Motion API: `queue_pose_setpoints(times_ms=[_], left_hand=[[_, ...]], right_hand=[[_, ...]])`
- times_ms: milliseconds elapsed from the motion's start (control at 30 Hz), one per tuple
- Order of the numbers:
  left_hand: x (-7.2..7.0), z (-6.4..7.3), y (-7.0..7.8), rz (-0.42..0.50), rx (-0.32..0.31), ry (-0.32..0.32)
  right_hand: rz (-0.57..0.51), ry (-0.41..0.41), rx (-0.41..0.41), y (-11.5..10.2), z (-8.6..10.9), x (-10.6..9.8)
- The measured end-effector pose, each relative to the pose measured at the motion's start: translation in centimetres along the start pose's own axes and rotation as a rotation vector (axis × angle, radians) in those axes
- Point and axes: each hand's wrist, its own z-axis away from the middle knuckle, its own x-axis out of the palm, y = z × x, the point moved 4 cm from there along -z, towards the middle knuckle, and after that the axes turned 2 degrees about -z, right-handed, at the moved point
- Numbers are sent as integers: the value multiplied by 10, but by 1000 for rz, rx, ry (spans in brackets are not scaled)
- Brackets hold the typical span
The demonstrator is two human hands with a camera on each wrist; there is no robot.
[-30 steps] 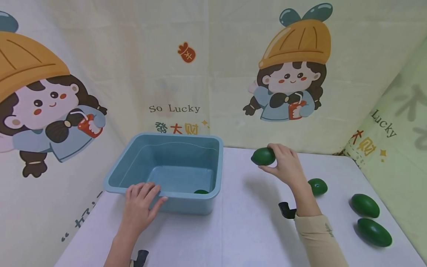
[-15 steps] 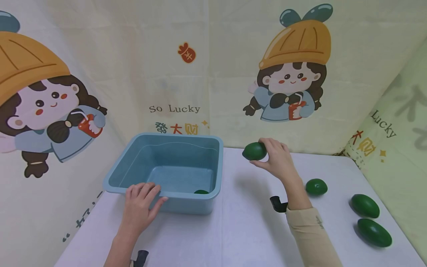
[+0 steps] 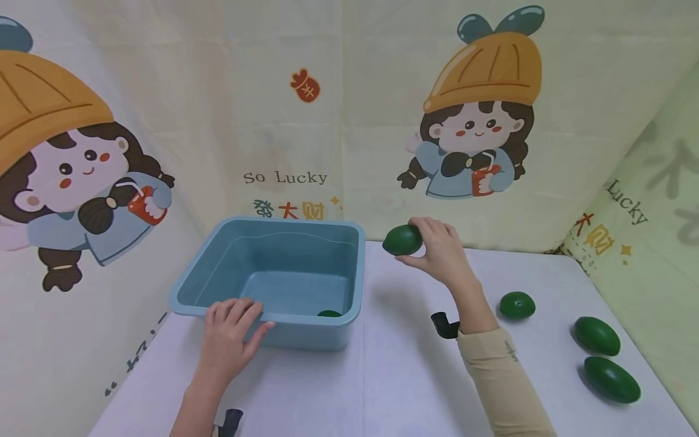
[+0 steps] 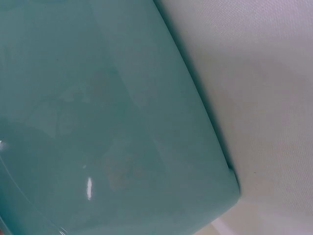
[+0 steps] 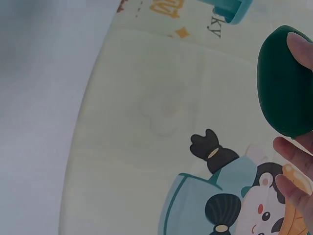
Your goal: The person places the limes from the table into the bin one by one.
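At lower left of frame, left hand (image 3: 232,337) rests flat, fingers straight, on near rim of blue basin (image 3: 191,285); one green fruit (image 3: 329,314) lies inside. Centre frame, right hand (image 3: 439,252) grips a green avocado (image 3: 402,240), raised above the tabletop (image 3: 393,376), just right of basin. Three green fruits (image 3: 596,335) lie lower right.

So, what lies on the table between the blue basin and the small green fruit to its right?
In the head view, only bare white table lies between the blue basin and the small green fruit, apart from the forearm crossing above.
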Motion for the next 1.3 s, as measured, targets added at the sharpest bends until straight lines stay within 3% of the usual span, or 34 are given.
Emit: queue_pose_setpoints(times_ms=[333, 667, 1300], left_hand=[[0, 0, 0, -3, -4, 1], [2, 3, -2, -7, -25, -48], [2, 6, 0, -11, -23, -36]], right_hand=[[5, -13, -31, -12, -13, 3], [-4, -8, -64, -22, -22, 5], [11, -13, -173, -52, -34, 15]])
